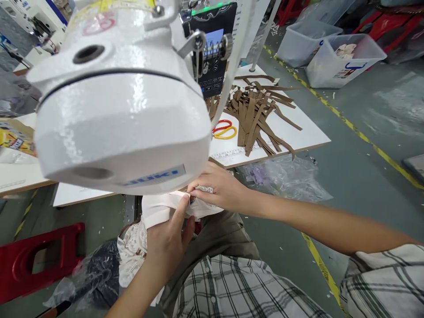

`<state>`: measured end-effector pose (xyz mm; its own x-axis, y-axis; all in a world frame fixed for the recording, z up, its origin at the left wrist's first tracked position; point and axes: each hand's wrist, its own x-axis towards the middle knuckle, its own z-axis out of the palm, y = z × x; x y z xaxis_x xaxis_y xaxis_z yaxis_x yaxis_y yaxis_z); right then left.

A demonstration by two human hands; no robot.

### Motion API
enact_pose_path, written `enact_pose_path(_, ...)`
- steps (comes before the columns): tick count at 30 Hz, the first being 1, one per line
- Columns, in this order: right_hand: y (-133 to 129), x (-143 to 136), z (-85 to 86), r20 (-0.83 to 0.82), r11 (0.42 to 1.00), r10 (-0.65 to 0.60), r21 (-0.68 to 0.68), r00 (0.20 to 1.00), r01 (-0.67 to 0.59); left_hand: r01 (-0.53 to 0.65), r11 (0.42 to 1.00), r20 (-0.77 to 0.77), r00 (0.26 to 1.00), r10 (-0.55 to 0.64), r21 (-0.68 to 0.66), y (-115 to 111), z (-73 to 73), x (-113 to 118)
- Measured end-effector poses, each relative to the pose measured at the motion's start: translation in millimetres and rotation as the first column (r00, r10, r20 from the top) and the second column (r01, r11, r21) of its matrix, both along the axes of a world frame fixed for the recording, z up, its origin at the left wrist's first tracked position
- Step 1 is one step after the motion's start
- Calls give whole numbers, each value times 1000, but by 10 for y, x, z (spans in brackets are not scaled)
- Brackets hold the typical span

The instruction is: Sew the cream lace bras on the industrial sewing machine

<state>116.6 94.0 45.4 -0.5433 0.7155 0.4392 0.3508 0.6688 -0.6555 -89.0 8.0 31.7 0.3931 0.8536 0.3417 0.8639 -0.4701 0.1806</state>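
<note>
White fabric with lace (159, 206) lies under the front of a white sewing machine (122, 119) and hangs down over my lap. My left hand (170, 238) grips its near edge, with thumb and forefinger pressed on the cloth. Just to the right, my right hand (220, 187) pinches the same fabric, its fingertips close to my left forefinger. The machine head hides the needle area and part of the cloth.
Brown fabric strips (253, 112) are heaped on the white table (311, 132), beside red-and-yellow-handled scissors (225, 130). A control panel (213, 53) stands behind the machine. Plastic bins (344, 59) are on the floor at right; a red stool (43, 260) is at left.
</note>
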Motion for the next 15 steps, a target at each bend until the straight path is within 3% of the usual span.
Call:
enact_pose_path(5, -49, -1, -130, -21, 944, 25, 329, 999, -17, -15, 1000, -31, 999, 15, -4, -64, 56, -21)
enact_pose_path(10, -39, -13, -129, -1, 864, -55, 501, 999, 48, 161, 982, -33, 986, -165, -100, 40, 112, -228)
enact_pose_path(13, -109, 3, -131, 16, 907, -94, 413, 995, 80, 166, 985, -101, 980, -170, -49, 103, 129, -249)
enact_pose_path(15, -154, -1, -164, -32, 986, -73, 151, 997, 77, 114, 993, -133, 984, -117, -30, 102, 141, -202)
